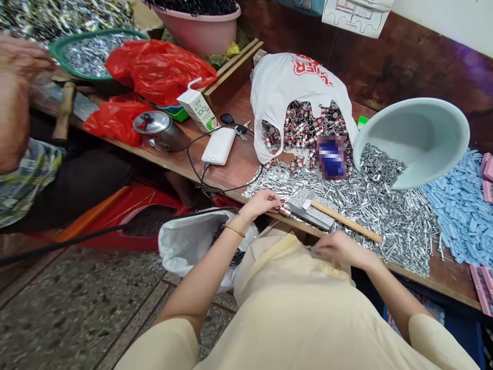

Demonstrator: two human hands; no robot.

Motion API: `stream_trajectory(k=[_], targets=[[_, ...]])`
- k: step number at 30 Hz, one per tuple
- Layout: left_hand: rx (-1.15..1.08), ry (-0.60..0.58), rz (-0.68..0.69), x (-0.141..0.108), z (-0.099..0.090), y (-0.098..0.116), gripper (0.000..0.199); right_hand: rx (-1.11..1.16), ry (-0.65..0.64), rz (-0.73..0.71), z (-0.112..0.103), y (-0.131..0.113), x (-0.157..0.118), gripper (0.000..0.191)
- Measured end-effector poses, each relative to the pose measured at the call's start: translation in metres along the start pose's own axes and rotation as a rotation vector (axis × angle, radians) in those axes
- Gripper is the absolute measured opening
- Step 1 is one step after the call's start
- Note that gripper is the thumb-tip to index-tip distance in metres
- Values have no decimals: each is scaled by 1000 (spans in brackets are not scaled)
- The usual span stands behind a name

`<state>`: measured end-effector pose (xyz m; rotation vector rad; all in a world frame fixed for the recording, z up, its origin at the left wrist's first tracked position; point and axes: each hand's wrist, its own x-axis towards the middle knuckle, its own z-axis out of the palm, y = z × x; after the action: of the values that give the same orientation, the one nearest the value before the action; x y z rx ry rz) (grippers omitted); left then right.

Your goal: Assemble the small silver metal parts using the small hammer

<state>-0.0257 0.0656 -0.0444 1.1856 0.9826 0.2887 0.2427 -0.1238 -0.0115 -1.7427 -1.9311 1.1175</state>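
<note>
My left hand (262,203) is at the table's front edge, its thumb and fingers pinched on a small red-and-silver metal piece (284,209). That piece is at the left end of a flat dark metal bar (310,216). A hammer (346,222) with a light wooden handle lies just right of the bar, on a spread of small silver metal parts (400,226). My right hand (337,247) is closed, low in front of the edge by the pale apron. Its fingers are curled together and slightly blurred; what they hold, if anything, is hidden.
Behind the bar, a white plastic bag (300,77) spills red-and-silver pieces. A tilted grey-green basin (427,133) and light blue parts (458,205) are right. Left are a power bank (219,146), a steel mug (162,131) and another person's arm (13,103). A white-lined bin (181,241) stands below.
</note>
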Motion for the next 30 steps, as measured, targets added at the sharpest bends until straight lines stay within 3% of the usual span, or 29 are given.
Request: stream_trajectory(k=[2, 4, 7, 10, 13, 15, 17, 19, 21, 24, 27, 30], targets=[[-4, 0, -4, 0, 0, 0, 21, -86, 150, 46, -36, 10, 6, 29], [-3, 2, -2, 1, 0, -1, 21, -383, 432, 179, -67, 24, 19, 31], [-3, 9, 2, 1, 0, -1, 19, -629, 408, 320, -93, 44, 43, 22], [-9, 13, 7, 0, 0, -2, 17, -698, 316, 376, -98, 56, 55, 18], [-13, 11, 9, -2, 1, -1, 15, -672, 331, 326, -95, 58, 51, 18], [-9, 10, 12, -2, 1, -1, 14, -581, 439, 269, -92, 53, 45, 19], [1, 9, 19, -1, 2, -1, 12, -386, 570, 194, -85, 41, 41, 20], [10, 11, 26, 1, 2, -3, 10, -128, 612, 90, -73, 21, 43, 22], [20, 15, 34, 2, 3, -5, 8, 79, 548, -47, -57, -3, 52, 21], [53, 21, 66, 4, 3, -8, 10, 163, 460, -237, -32, -38, 74, 15], [93, 32, 103, 2, 5, -8, 11, 129, 438, -283, -13, -58, 96, 19], [125, 47, 133, 0, 6, -7, 9, 67, 360, -291, 1, -59, 111, 22]])
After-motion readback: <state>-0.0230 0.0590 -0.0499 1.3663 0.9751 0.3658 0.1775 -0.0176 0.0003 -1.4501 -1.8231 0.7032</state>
